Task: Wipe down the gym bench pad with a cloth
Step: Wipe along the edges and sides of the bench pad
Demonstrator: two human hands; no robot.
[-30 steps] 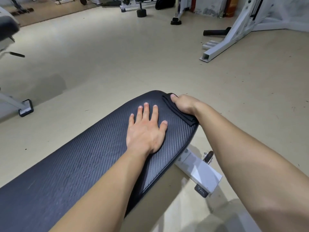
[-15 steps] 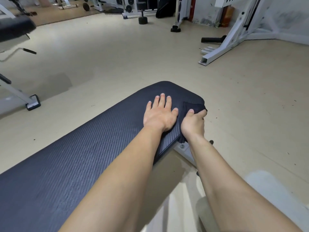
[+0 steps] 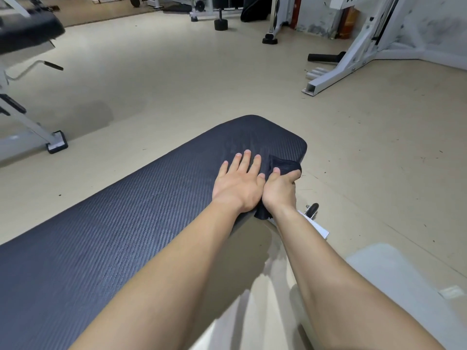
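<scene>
The black ribbed bench pad (image 3: 113,238) runs from the lower left to its rounded far end at the centre. My left hand (image 3: 238,185) lies flat on the pad near that end, fingers spread, holding nothing. Right beside it, my right hand (image 3: 279,189) grips a dark cloth (image 3: 284,164) against the pad's right edge. Part of the cloth hangs below the edge under my wrist.
The bench's white frame and a black knob (image 3: 312,210) show under my right forearm. Another bench (image 3: 27,36) stands at the left, a white rack frame (image 3: 353,59) at the right back, with a black roller (image 3: 324,57) beside it. Beige floor lies all around.
My right hand with the cloth has come from the pad's far right corner back along the right edge to beside my left hand. The view has shifted up and back.
</scene>
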